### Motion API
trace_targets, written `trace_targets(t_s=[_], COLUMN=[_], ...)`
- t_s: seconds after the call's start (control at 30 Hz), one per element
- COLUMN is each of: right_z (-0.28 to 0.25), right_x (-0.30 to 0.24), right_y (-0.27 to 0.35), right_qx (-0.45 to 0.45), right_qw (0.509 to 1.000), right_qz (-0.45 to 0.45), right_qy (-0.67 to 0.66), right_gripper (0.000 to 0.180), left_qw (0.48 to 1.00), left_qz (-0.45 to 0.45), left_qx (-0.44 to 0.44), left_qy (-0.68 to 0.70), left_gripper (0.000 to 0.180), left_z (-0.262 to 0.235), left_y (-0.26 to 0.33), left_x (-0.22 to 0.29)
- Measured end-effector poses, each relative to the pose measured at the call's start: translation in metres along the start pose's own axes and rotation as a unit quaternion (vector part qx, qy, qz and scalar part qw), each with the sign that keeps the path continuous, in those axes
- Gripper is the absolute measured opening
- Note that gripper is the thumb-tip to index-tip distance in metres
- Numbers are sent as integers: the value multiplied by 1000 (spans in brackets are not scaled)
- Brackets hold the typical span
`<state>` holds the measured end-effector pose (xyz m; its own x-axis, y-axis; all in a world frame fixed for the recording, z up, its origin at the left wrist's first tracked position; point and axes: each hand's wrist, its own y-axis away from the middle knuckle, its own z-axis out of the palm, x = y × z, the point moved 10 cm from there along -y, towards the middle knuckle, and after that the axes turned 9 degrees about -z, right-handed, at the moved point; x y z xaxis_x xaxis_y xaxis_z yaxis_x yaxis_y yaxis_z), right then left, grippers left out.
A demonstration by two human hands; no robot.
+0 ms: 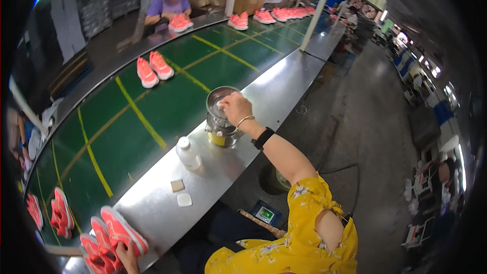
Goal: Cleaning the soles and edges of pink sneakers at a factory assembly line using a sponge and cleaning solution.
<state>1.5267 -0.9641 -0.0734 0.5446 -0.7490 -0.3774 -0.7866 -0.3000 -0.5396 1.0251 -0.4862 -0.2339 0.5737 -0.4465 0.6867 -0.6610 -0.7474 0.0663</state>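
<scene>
Above a round metal can (223, 122) with a wide dish-like top, my right hand (237, 108) is closed in a pinch. A small whitish bit shows at its fingertips, too small to name. At the lower left, my left hand (128, 257) grips a coral sneaker (122, 229) with a white sole. More coral sneakers (96, 247) lie against it on the metal ledge. Between my two hands stand a translucent white bottle (188, 154), a small beige square pad (177, 185) and a white pad (184, 200).
Beyond the metal ledge (223, 177) runs a green conveyor belt (137, 137) with yellow lines, carrying pairs of coral sneakers (154, 69). A person in purple (169, 4) handles shoes across the belt. A white post (317, 12) rises from the ledge.
</scene>
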Motion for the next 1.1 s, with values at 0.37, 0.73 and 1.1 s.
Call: trace_targets(t_s=[0.37, 0.73, 1.1], right_z=[-11, -8, 166], right_x=[32, -178, -330], right_y=[-17, 78, 183], right_qx=[-10, 59, -173], right_qw=[994, 932, 867], right_qz=[-107, -159, -167], right_qy=[-9, -320, -436], right_gripper=[11, 16, 20], left_qw=[933, 951, 962], left_qz=[-111, -130, -122], left_qx=[-92, -129, -127], left_qy=[329, 249, 209], left_gripper=[16, 25, 33], left_z=[89, 113, 110], left_y=[101, 118, 114], left_x=[110, 95, 109])
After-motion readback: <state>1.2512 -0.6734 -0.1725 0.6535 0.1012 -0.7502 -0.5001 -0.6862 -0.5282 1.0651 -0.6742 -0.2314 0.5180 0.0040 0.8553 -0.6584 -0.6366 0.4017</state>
